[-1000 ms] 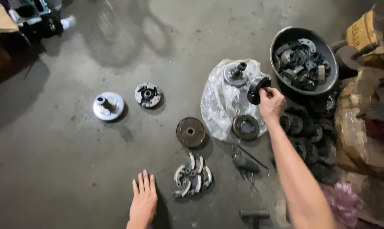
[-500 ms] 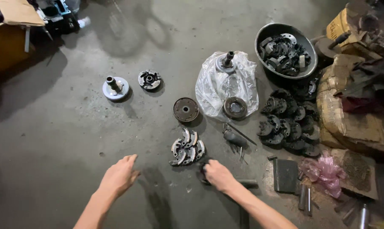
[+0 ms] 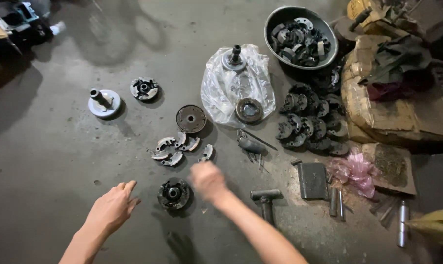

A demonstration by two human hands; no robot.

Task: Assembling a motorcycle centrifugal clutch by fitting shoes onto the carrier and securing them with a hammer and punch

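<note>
Since half a second ago, round clutch hub (image 3: pixel 173 193) now lies on floor (image 3: pixel 55 161) between hands. Left hand (image 3: pixel 113 208) open, fingers spread, near it; right hand (image 3: pixel 207 180) blurred, grip unreadable, just beside. Hub likely heavy, rigid, greasy; take by rim.

A dark, round clutch hub (image 3: pixel 173 193) with a central hole lies flat on the near floor, below scattered curved shoes (image 3: pixel 175 148).

Workshop: greasy clutch parts (image 3: pixel 304 120), concrete floor (image 3: pixel 60 161)
</note>
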